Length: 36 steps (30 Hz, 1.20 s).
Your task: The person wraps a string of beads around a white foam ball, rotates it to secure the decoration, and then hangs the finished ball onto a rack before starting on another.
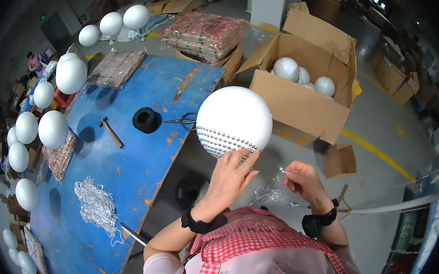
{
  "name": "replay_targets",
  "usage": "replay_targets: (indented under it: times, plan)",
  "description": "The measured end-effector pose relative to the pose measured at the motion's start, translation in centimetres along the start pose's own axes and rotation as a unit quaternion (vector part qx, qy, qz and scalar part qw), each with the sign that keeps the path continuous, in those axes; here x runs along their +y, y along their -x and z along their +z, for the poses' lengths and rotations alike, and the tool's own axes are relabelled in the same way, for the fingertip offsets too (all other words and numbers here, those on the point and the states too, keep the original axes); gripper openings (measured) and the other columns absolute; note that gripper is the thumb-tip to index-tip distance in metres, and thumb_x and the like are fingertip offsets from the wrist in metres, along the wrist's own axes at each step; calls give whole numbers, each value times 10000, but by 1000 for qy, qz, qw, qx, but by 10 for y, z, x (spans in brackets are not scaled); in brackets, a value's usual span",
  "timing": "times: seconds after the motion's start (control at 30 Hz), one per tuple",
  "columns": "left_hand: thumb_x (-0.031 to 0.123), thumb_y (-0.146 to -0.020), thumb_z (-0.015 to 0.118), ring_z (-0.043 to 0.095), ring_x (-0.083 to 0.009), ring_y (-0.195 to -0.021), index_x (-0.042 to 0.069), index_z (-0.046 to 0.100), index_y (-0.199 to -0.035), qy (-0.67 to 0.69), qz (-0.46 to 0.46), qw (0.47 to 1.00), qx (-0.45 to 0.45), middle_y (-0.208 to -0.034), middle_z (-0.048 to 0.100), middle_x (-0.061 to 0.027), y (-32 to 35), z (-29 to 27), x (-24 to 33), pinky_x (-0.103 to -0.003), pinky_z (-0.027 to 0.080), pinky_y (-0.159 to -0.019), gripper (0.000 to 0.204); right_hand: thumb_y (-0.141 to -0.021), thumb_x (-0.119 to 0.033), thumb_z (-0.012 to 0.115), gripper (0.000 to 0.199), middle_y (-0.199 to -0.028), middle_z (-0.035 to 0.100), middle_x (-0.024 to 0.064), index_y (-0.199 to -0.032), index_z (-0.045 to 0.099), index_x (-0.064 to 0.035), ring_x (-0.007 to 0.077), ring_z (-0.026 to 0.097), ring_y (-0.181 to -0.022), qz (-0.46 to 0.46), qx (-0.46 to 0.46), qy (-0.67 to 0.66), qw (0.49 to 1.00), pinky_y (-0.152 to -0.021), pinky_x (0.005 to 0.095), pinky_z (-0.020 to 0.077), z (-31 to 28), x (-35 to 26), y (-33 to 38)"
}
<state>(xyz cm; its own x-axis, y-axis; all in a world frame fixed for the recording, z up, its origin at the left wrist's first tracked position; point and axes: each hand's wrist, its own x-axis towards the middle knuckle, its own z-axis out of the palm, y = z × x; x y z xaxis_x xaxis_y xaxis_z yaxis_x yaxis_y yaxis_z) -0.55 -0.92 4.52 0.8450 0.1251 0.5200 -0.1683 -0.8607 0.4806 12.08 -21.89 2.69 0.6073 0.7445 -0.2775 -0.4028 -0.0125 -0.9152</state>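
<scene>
A large white ball stands in front of me, with rows of silver beads wrapped around its lower part. My left hand lies against the underside of the ball, fingers stretched out and touching the lowest beads. Lower right of the ball, my right hand pinches a silver bead chain between thumb and fingers. More of that chain hangs in a loose tangle between my hands and lap. How the chain meets the ball is hidden behind my left hand.
On the worn blue table lie a hammer, black tape roll, scissors and a heap of silver bead chain. Several white balls hang along its left side. A cardboard box at right holds bead-covered balls.
</scene>
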Motion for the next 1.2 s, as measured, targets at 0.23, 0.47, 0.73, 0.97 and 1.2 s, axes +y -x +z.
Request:
replay_targets:
  times: [0.23,0.47,0.73,0.97,1.2]
  plan:
    - [363,-724,772,433,-359,-1199,-16,322,-1423,-165,-95,981,-23,-1348,400,-227,11,4,-1,-444,374,-968,913,-892,-137,598,101,-654,564,14,-874,557,-48,47,381,-490,3,-34,-53,998,-420,190,260,-16,-20,-12]
    - [342,-712,818,245,-445,-1376,-38,-87,-1470,-11,-211,975,71,-1494,158,-332,12,14,-25,-446,270,-1111,1240,-915,-96,582,66,-693,560,11,-924,556,-36,37,392,-515,26,-87,-76,993,-445,182,270,-11,-28,-20]
    - [321,-759,789,286,-403,-1367,-27,11,-1481,214,-319,917,109,-1482,225,-291,10,-5,-39,-440,278,-1109,1117,-926,-79,571,41,-779,634,55,-939,559,-43,47,486,-560,-14,-118,-69,991,-460,166,329,5,-23,-28]
    - [141,-916,588,504,-350,-1196,-5,354,-1406,204,-258,922,206,-1314,478,-222,16,-10,-57,-373,433,-968,563,-903,-65,607,112,-807,660,70,-999,614,-8,33,486,-567,-52,-69,-28,996,-482,160,348,17,-28,-24]
    - [455,-781,731,358,-357,-1341,-58,-94,-1467,193,-285,934,91,-1468,263,-310,5,-16,-48,-369,318,-1083,1189,-873,-49,645,139,-823,693,87,-999,655,8,24,474,-556,-69,-65,-4,995,-483,155,335,28,-28,-29]
